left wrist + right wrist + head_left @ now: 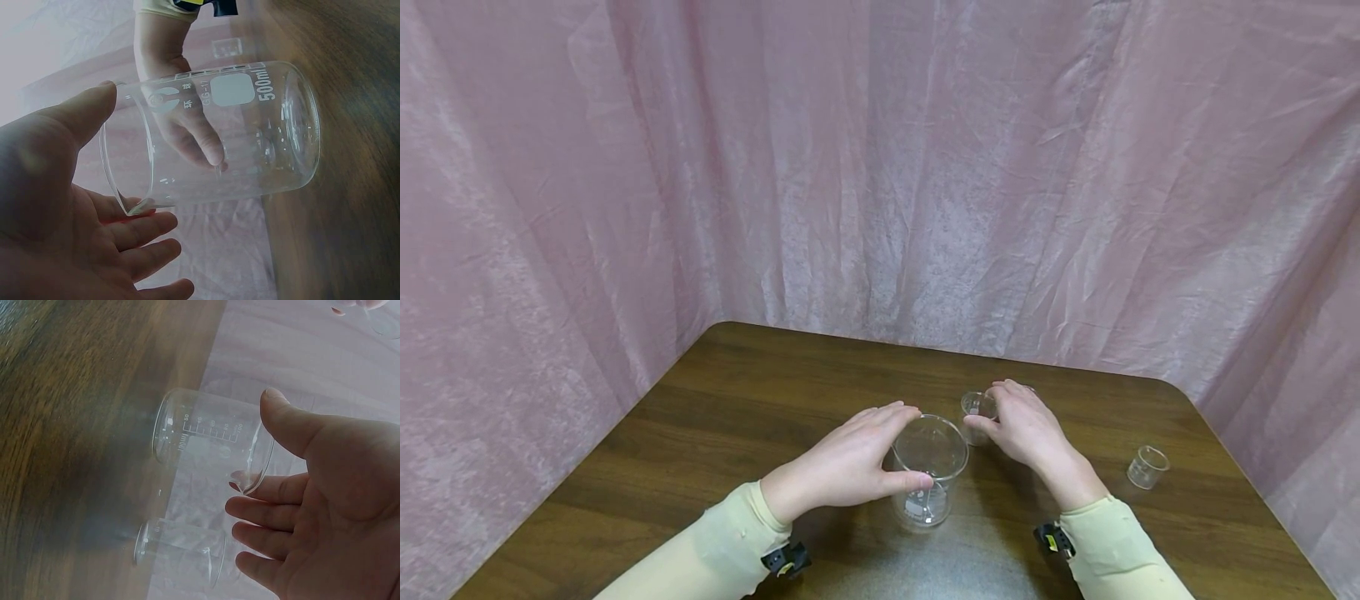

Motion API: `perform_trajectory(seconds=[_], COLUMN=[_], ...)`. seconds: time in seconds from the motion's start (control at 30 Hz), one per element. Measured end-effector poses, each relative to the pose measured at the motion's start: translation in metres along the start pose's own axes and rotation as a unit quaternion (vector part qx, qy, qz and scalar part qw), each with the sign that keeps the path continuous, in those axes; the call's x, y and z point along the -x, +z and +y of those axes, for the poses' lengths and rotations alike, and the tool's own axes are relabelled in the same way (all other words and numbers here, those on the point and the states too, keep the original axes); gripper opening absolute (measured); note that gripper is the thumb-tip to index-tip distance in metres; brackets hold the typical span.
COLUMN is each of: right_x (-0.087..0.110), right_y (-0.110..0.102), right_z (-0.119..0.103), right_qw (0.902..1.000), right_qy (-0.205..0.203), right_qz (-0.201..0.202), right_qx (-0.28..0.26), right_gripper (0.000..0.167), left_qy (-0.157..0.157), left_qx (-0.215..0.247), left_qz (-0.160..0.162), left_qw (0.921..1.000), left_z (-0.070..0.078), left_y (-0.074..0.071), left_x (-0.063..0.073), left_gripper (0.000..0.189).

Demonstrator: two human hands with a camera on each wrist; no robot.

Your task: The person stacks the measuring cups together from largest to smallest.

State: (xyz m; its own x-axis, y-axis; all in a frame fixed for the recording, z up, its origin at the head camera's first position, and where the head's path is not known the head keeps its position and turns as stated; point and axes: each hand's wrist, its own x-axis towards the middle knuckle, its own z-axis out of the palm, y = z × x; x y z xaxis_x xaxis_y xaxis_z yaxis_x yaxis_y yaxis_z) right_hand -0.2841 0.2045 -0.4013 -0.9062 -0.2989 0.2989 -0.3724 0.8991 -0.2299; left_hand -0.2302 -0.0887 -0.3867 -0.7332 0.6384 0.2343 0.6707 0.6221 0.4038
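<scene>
My left hand (857,458) holds a large glass beaker (928,467) by its rim, thumb on one side and index finger on the other. In the left wrist view the beaker (212,134) bears a white 500ml print, and the other fingers reach past it. My right hand (1026,425) has its thumb and index finger at the rim of a smaller beaker (974,417), just beyond the large one. Graduation marks show on that beaker (212,437) in the right wrist view. Its remaining fingers extend near another small beaker (181,553), mostly hidden behind the hand in the head view.
A tiny beaker (1147,467) stands apart on the right of the brown wooden table (760,367). Pink curtains (880,167) hang behind the table and along its sides.
</scene>
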Motion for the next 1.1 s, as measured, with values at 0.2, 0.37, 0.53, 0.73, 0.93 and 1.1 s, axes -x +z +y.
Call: perform_trajectory(seconds=[0.2,0.37,0.53,0.73,0.93,1.1], right_x=[0.0,0.0,0.001,0.002,0.003,0.004], right_y=[0.0,-0.001,-0.002,-0.004,-0.008,-0.011], right_z=[-0.001,-0.003,-0.004,-0.006,-0.008,-0.011], right_qw=[1.0,1.0,1.0,1.0,0.9998,0.9996], right_qy=[0.001,0.005,0.005,0.003,-0.001,-0.007], right_qz=[0.002,0.002,0.006,0.007,0.017,0.028], right_qx=[-0.001,0.0,0.002,0.001,-0.002,-0.002], right_gripper=[0.043,0.044,0.044,0.045,0.046,0.046], left_qy=[0.009,0.01,0.005,0.002,0.003,0.002], left_qx=[-0.003,-0.002,0.003,0.002,-0.003,0.002], left_qz=[0.004,0.005,0.002,0.001,0.002,0.001], left_qw=[0.9999,0.9999,1.0,1.0,1.0,1.0], left_z=[-0.001,-0.001,-0.001,-0.001,-0.001,0.0], left_y=[0.0,0.0,0.0,0.0,0.001,0.0], left_x=[0.0,-0.001,-0.001,-0.001,-0.001,0.0], left_gripper=[0.084,0.084,0.085,0.086,0.086,0.086])
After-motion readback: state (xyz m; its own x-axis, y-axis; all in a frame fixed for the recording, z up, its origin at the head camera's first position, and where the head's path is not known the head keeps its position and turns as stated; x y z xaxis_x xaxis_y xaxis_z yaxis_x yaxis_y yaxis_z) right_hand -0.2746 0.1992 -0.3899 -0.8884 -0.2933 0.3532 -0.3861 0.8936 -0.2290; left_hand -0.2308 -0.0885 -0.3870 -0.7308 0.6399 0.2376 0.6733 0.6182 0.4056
